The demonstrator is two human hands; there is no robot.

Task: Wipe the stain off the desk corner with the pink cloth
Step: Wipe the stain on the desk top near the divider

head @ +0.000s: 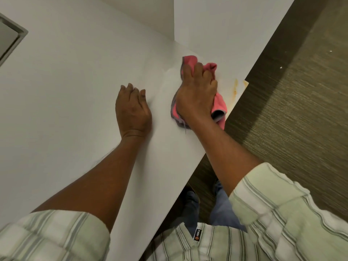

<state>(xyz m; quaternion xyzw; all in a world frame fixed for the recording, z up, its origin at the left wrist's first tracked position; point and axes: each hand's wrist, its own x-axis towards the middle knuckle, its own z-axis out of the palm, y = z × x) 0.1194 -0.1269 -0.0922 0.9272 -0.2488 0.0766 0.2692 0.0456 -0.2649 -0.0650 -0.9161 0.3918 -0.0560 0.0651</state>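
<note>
A white desk [75, 91] fills the left and middle of the head view. Its corner at the right carries an orange-yellow stain [235, 88] in streaks. My right hand [195, 97] presses down on a crumpled pink cloth [219, 104] with a grey edge, just left of the stain. The cloth shows beyond my fingers and under my palm. My left hand [132, 112] lies flat on the desk to the left of the cloth, fingers together, holding nothing.
A white wall panel [226, 21] rises behind the desk corner. Brown textured carpet [291, 119] lies to the right of the desk edge. A grey recessed frame [11, 38] sits at the far left of the desk. My legs and shoes show below the desk edge.
</note>
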